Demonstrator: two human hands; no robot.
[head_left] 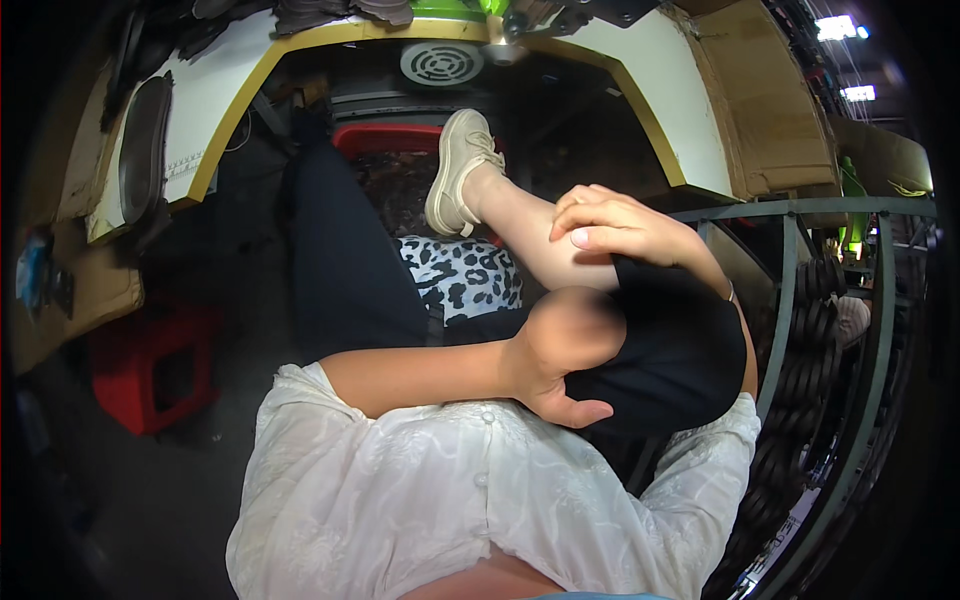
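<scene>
My left hand (565,350) rests on the dark trouser leg (680,360) over my raised right knee. Its thumb is stretched out, while a blur covers the other fingers; nothing shows in its grasp. Across the bare shin (535,225) lies my right hand (625,232), open, with its fingers loosely bent on the skin. The raised leg ends in a beige lace-up shoe (462,170). Beside that leg is a black-and-white leopard-print cloth (465,278). My left leg (345,240), in dark trousers, stretches forward on the other side of the cloth.
Ahead curves a white worktable (225,75) with a yellow edge, bearing a dark shoe sole (146,150). Under it are a red bin (385,135) of dark scraps and a round grille (440,63). A red stool (150,370) stands left; right are a metal rack (785,300) and cardboard (765,95).
</scene>
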